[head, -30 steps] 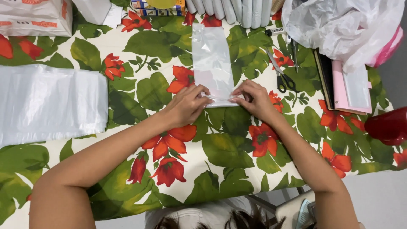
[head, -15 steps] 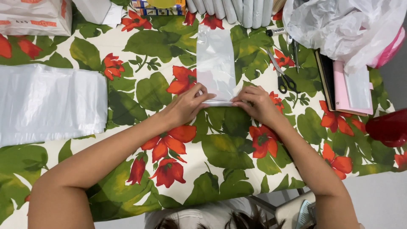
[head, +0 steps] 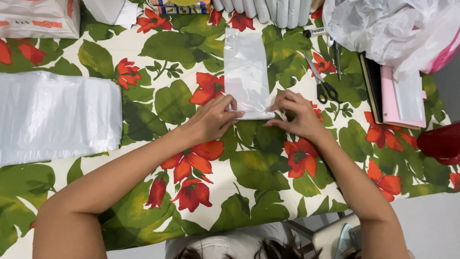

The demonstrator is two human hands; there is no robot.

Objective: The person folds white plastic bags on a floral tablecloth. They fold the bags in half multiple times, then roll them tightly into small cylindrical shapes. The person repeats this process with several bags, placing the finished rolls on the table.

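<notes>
A narrow, clear plastic bag [head: 246, 69] lies flat and lengthwise on the floral tablecloth [head: 258, 168]. Its near end is turned up into a small fold. My left hand [head: 211, 119] pinches the fold's left corner between thumb and fingers. My right hand [head: 296, 114] presses on the fold's right corner with its fingertips. Both forearms reach in from the bottom of the head view.
A stack of flat white plastic bags [head: 55, 115] lies at the left. Scissors [head: 322, 81] and a pen [head: 337, 57] rest right of the bag. Notebooks [head: 390, 93], a crumpled white plastic bag [head: 393, 29] and a red object [head: 441, 144] sit at the right. Rolled bags [head: 268, 10] line the far edge.
Both hands stay at the bag's near end. The fingers have shifted slightly along the fold; the bag itself has hardly moved.
</notes>
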